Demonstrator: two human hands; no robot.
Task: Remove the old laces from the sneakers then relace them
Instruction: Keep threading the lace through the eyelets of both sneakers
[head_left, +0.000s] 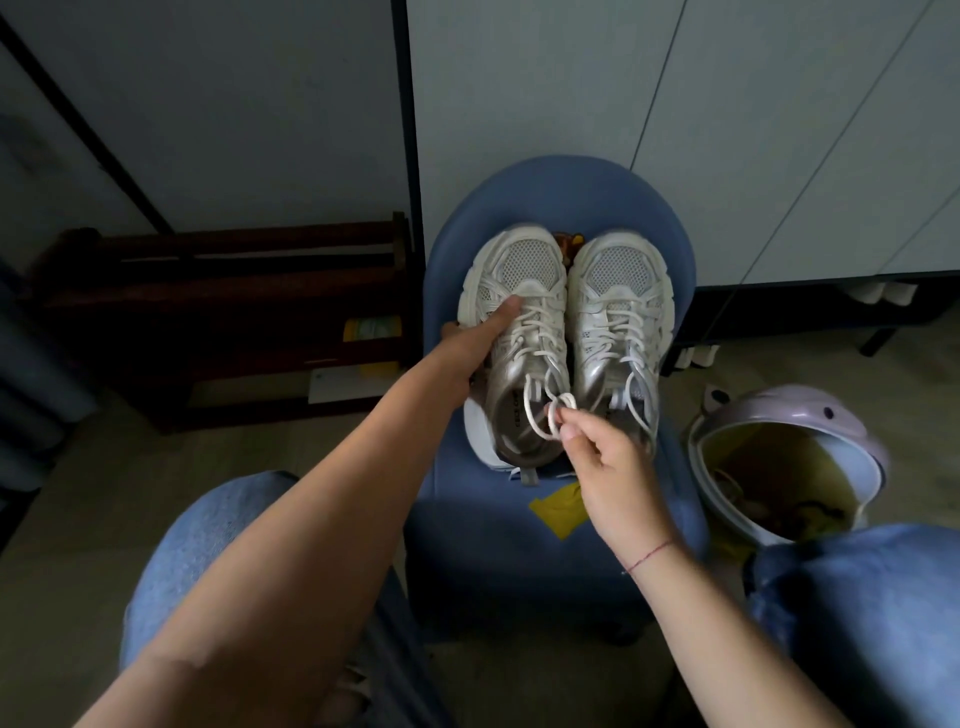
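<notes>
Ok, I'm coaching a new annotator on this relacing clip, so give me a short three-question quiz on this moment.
1. True or false: both sneakers are laced.
2. Which hand pinches the lace loop? A) left hand B) right hand
3. Fill in: the lilac bin stands to the sneakers' ___.
Key: 1 true; 2 B; 3 right.

The white mesh-and-glossy-panel sneakers (566, 332) carry matt woven cord laces (540, 332); the blue padded stool (561, 208) looks like smooth vinyl.
</notes>
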